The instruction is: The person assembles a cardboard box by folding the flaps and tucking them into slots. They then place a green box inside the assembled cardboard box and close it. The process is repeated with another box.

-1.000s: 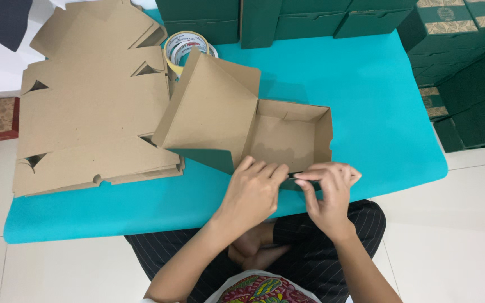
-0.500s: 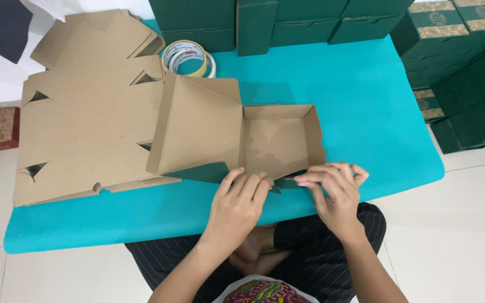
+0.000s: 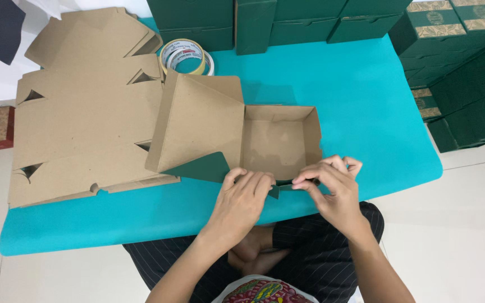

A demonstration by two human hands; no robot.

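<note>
A half-folded cardboard box [image 3: 279, 140], brown inside and dark green outside, lies on the turquoise table [image 3: 366, 101]. Its lid panel [image 3: 197, 126] stands tilted up on the left. My left hand [image 3: 242, 196] and my right hand [image 3: 332, 185] both pinch the box's near wall at the table's front edge, with fingers curled over the folded green flap between them.
A stack of flat brown box blanks [image 3: 85, 112] covers the table's left part. Two rolls of tape [image 3: 186, 56] lie behind the box. Finished dark green boxes [image 3: 265, 22] line the back, and more are piled on the right [image 3: 467, 73]. My crossed legs are under the front edge.
The box has been pulled a little nearer and its lid panel has tipped further left. Both hands have shifted along the near wall and keep pressing the flap.
</note>
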